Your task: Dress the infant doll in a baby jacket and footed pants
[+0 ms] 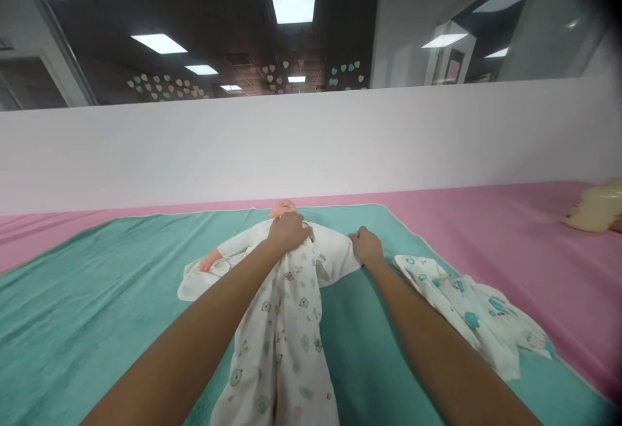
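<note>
Printed garment (296, 342): stretched from the doll's chest toward 6 o'clock, where it is cut off by the bottom edge; small animals and leaves are printed on white.
Doll (283, 207): laid on the teal sheet (121, 283) at the middle of the dial, head at 12, partly hidden; one small hand is seen at 8 o'clock, past a white sleeve.
Left hand (290, 231): placed over the doll's chest, at the upper end of the printed garment; fingers bent, but whether cloth is gripped cannot be told.
Right hand (368, 244): set at 3 o'clock, touching the outer end of the spread white sleeve (337, 254); fingers curled narrow, a pinch cannot be confirmed.
Teal-printed cloth (471, 312): left crumpled at 4 o'clock, beside the right forearm.
Pink cloth (486, 225): seen beyond the sheet's edge.
White wall (311, 147): seen at 12 o'clock, windows above.
</note>
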The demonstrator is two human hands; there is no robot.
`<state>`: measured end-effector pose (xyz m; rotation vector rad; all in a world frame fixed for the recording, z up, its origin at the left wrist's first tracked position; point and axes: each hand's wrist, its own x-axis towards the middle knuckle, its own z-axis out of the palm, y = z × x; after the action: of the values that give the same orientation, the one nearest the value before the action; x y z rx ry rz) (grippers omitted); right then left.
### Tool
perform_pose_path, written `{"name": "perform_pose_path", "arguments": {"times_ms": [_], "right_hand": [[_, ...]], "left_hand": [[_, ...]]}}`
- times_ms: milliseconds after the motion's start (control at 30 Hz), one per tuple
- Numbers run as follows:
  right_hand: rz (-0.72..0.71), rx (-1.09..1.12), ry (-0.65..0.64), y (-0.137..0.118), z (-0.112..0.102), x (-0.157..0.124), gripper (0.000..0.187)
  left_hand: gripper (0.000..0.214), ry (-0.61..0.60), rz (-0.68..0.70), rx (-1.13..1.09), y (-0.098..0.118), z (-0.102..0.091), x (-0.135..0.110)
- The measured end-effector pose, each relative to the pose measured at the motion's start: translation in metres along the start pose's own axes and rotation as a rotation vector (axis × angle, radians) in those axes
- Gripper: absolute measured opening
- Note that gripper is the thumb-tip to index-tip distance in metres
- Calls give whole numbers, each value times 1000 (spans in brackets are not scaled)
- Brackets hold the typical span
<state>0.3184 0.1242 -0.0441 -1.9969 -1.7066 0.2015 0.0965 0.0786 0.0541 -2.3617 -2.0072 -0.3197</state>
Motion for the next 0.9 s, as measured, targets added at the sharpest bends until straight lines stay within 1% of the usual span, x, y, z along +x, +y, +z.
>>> {"name": "perform_pose_path", "arguments": {"times_ms": [67, 133, 200, 267, 333, 400, 433, 500, 633, 700, 733, 800, 900], "right_hand": [[-12, -12, 22, 1, 1, 1, 21], [-16, -28, 41, 1, 3, 2, 19], [-12, -41, 58, 1, 4, 4, 17], [6, -45, 74, 3, 5, 6, 15], [32, -35, 90, 5, 5, 7, 14], [56, -13, 104, 7, 4, 7, 14], [65, 0, 109, 7, 4, 7, 14], [78, 25, 112, 7, 4, 6, 14], [70, 43, 97, 6, 5, 6, 15], [59, 35, 83, 5, 5, 7, 15], [56, 30, 77, 6, 5, 7, 16], [57, 27, 73, 6, 5, 8, 18], [73, 43, 78, 6, 4, 7, 23]], "left_hand": [[45, -112, 33, 155, 17, 5, 15], [54, -172, 49, 203, 21, 11, 26], [66, -220, 43, 204, 18, 13, 33], [73, -269, 29, 215, 9, 8, 37], [75, -332, 13, 248, -1, 0, 37], [72, -397, -13, 305, -9, -6, 33], [70, -410, -13, 330, -12, -7, 31], [61, -384, 18, 353, -14, -2, 26], [44, -259, 120, 327, -7, 24, 23], [37, -222, 145, 305, -4, 31, 25], [34, -212, 153, 295, -5, 30, 26], [27, -197, 162, 287, -12, 22, 29], [25, -168, 155, 313, -32, -1, 27]]}}
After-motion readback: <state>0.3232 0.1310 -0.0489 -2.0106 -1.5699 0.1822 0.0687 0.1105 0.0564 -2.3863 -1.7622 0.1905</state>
